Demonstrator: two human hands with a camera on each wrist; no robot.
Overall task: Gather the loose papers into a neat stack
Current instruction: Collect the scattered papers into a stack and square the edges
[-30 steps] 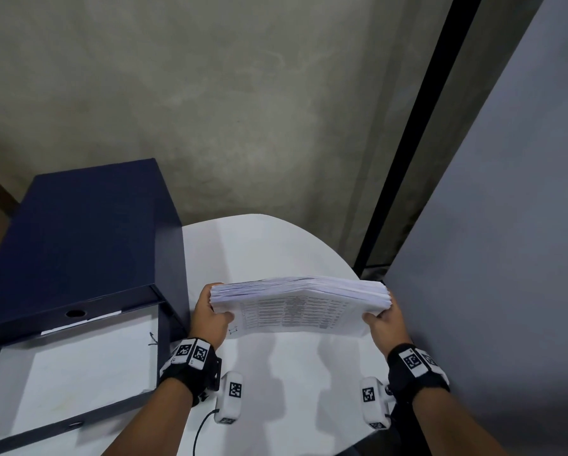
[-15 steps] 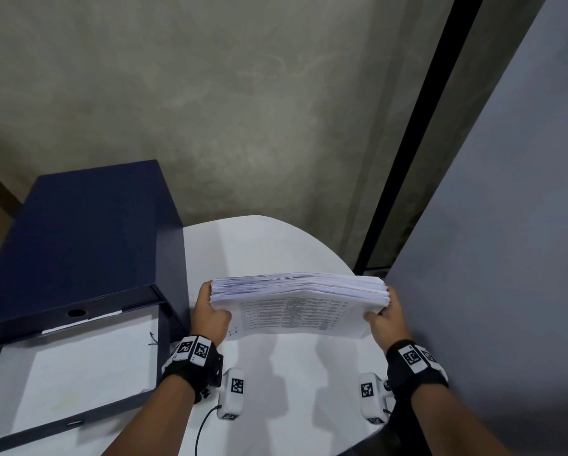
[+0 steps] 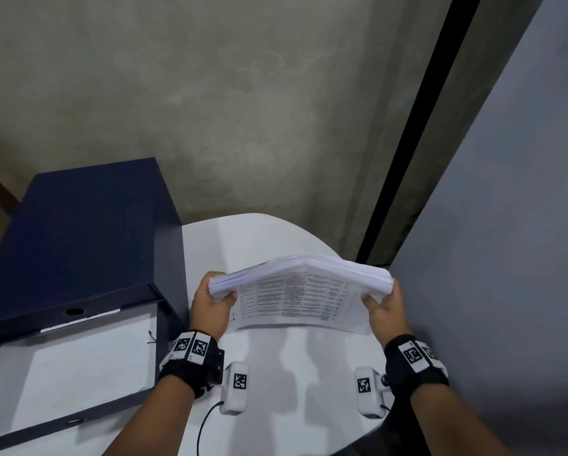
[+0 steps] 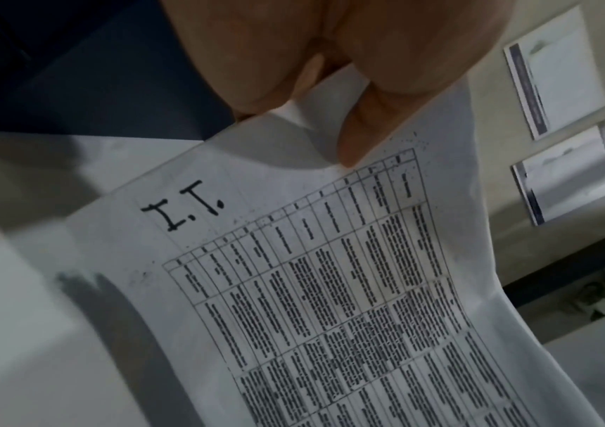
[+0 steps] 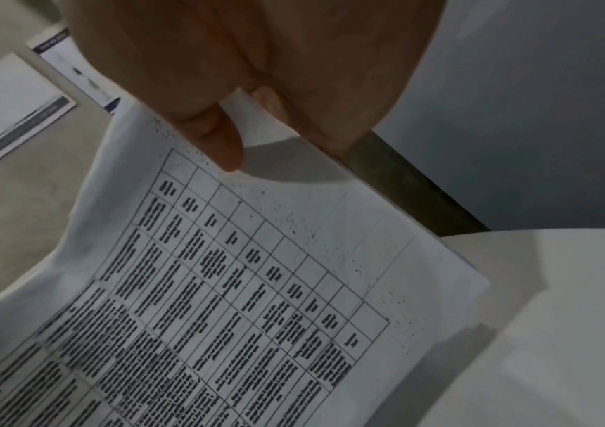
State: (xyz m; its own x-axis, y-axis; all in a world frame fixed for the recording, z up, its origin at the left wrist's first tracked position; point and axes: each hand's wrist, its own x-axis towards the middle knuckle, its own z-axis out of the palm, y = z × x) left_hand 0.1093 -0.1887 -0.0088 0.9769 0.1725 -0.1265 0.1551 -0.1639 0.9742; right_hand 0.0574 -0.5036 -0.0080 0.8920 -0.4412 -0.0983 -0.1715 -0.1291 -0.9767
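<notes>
A thick stack of printed papers (image 3: 300,284) stands on its long edge above the white table (image 3: 276,238), bowed upward in the middle. Its near sheet shows a printed grid of text (image 4: 330,289) (image 5: 239,289) with a handwritten "I.T." at one corner. My left hand (image 3: 211,302) grips the stack's left end, thumb (image 4: 363,130) on the near sheet. My right hand (image 3: 386,302) grips the right end the same way, thumb (image 5: 217,138) on the printed face. The fingers behind the stack are hidden.
A dark blue box file (image 3: 78,238) lies open at the left of the table, its tray (image 3: 78,360) holding white sheets. A grey partition (image 3: 490,258) stands close on the right, a concrete wall behind. Posters (image 4: 557,72) hang on the wall.
The stack has been lifted slightly and bent into a peak at its middle. Both hands keep their hold on its ends.
</notes>
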